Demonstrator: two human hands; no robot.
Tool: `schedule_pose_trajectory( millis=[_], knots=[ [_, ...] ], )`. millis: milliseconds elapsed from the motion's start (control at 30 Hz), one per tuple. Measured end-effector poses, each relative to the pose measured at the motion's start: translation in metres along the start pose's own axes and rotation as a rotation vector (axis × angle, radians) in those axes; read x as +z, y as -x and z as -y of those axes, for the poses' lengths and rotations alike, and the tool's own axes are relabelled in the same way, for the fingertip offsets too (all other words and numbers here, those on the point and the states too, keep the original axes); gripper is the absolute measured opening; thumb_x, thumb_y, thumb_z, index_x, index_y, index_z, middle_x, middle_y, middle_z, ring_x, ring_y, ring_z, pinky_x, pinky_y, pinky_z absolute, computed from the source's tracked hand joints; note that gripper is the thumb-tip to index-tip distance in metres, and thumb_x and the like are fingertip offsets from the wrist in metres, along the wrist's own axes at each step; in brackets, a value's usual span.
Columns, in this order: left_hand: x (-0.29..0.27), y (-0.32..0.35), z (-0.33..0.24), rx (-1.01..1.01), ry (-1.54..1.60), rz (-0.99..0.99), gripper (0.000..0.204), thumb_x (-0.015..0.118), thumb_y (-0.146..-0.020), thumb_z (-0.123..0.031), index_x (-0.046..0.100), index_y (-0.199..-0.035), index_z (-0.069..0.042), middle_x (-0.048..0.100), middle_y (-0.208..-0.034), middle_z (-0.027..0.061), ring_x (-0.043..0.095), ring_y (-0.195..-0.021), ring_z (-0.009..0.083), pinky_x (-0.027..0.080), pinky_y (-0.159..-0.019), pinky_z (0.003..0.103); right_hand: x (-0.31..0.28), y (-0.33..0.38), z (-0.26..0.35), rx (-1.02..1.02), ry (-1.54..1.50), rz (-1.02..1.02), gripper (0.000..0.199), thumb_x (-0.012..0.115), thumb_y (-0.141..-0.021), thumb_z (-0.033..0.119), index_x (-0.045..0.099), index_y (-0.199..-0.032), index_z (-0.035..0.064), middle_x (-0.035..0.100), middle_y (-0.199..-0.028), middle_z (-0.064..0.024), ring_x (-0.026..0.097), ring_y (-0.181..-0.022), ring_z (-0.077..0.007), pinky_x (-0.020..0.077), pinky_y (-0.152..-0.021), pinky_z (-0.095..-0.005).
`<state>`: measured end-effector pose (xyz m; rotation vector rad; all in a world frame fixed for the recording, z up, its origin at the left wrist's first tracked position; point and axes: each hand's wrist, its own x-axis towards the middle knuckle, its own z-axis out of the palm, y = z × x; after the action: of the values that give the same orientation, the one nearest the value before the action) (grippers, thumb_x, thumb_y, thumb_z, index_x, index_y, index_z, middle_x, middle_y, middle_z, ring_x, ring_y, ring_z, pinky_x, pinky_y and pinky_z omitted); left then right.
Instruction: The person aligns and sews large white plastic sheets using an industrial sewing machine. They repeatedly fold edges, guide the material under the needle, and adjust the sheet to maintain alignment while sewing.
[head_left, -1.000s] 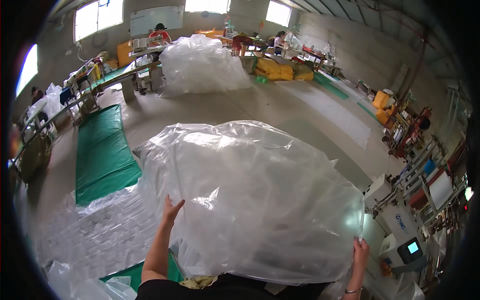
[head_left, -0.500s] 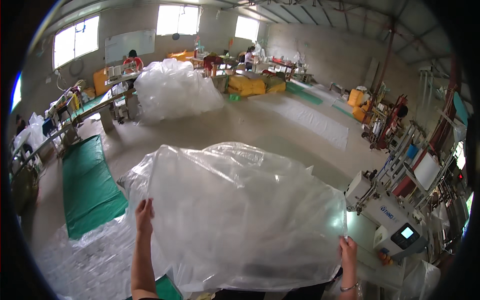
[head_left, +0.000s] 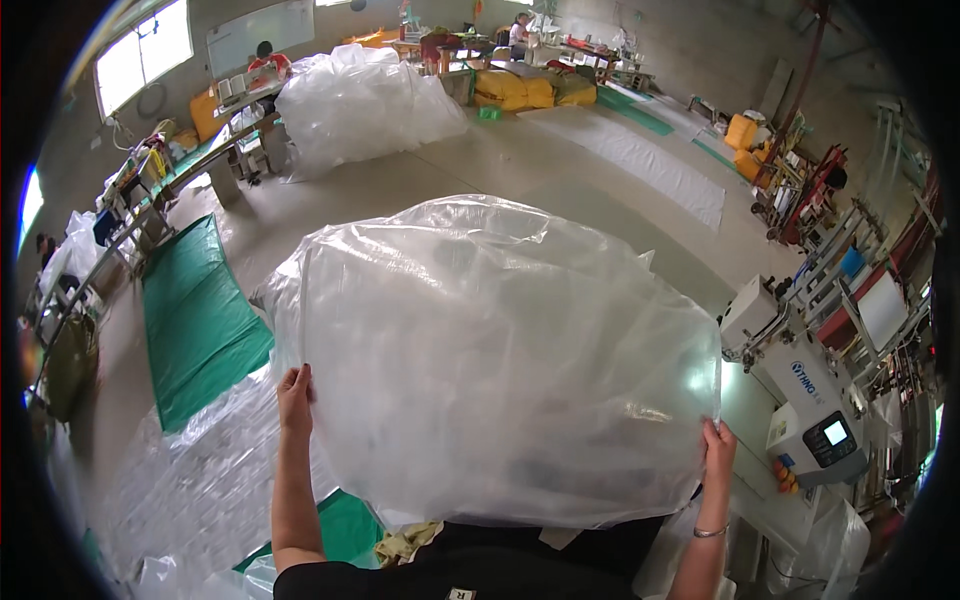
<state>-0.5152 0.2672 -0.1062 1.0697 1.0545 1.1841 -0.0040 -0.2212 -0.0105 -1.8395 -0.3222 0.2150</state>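
A large translucent plastic sheet is spread out in front of me, billowing upward at its far side. My left hand pinches its left edge. Gripping the right edge is my right hand, with a bracelet on that wrist. The sheet hides part of the floor and most of my lap. Just beyond my right hand stands a white industrial sewing machine with a small lit screen.
More clear plastic covers the floor at lower left, next to a green tarp. A big heap of clear plastic lies farther off. Two people work at far tables; yellow bundles lie near them. Racks line the right side.
My view has tilted downward, so the room sits higher in the picture. Both hands keep hold of the sheet's edges, now slightly farther apart from my body.
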Motion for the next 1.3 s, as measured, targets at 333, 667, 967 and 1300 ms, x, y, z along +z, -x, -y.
schedule_pose_trajectory(
  millis=[333, 667, 967, 1300],
  knots=[
    [-0.022, 0.052, 0.026, -0.169, -0.08, 0.013, 0.012, 0.065, -0.086, -0.018, 0.061, -0.092, -0.008, 0.06, -0.077, -0.0013, 0.056, -0.069, 0.0088, 0.043, -0.062, 0.026, 0.004, 0.003, 0.009, 0.053, 0.007, 0.005, 0.011, 0.059, -0.091, 0.015, 0.067, -0.089, 0.006, 0.044, -0.065, 0.0098, 0.037, -0.057, -0.0019, 0.0272, -0.051, -0.0201],
    [-0.008, 0.049, 0.046, 0.009, -0.289, -0.011, 0.01, 0.066, -0.08, -0.003, 0.059, -0.087, -0.001, 0.059, -0.073, 0.0013, 0.054, -0.064, 0.0094, 0.043, -0.06, 0.025, 0.006, 0.002, 0.001, 0.002, 0.018, -0.035, 0.014, 0.059, -0.092, 0.016, 0.064, -0.082, 0.0084, 0.043, -0.062, 0.0096, 0.035, -0.053, -0.0015, 0.0257, -0.048, -0.0211],
    [-0.017, 0.051, 0.05, 0.036, -0.317, -0.019, 0.01, 0.061, -0.086, -0.007, 0.06, -0.086, 0.002, 0.06, -0.074, 0.0024, 0.054, -0.065, 0.0091, 0.044, -0.061, 0.024, 0.002, 0.003, -0.002, 0.017, -0.018, 0.009, 0.016, 0.059, -0.092, 0.017, 0.067, -0.097, 0.0045, 0.045, -0.066, 0.0089, 0.038, -0.056, -0.0015, 0.0281, -0.049, -0.02],
    [-0.013, 0.049, 0.051, 0.04, -0.349, -0.025, 0.012, 0.058, -0.086, -0.008, 0.061, -0.087, 0.003, 0.059, -0.072, 0.0032, 0.054, -0.065, 0.0103, 0.044, -0.061, 0.024, -0.001, 0.002, -0.009, 0.025, 0.007, 0.002, 0.018, 0.059, -0.092, 0.018, 0.068, -0.099, 0.004, 0.046, -0.067, 0.0094, 0.038, -0.057, -0.0014, 0.0287, -0.049, -0.0199]
  ],
)
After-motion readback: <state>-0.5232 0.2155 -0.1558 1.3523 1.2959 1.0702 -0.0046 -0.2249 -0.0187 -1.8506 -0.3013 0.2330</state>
